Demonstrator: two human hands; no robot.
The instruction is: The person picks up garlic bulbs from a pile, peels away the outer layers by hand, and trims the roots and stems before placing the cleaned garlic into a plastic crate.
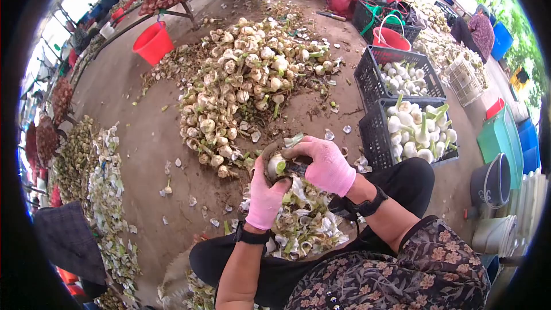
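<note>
In the head view my left hand [265, 200], in a pink glove with dark, dirty fingertips, is closed round a garlic bulb [276, 166] with its green cut stem end toward me. My right hand [328, 167], gloved alike, is closed close beside it. A dark, narrow blade [296, 169], seemingly a small knife, shows below its fingers; the handle is hidden in the palm. A loose strip of skin [294, 140] stands up at the right fingertips. Under both hands lies a heap of garlic peelings [307, 215] between my legs.
A large pile of unpeeled garlic [241, 74] lies ahead. At right stand two black crates [372, 138] of peeled white bulbs, with a red bucket [392, 39] behind. Another red bucket [154, 43] is at back left. Other people sit nearby; one [477, 33] is at far right.
</note>
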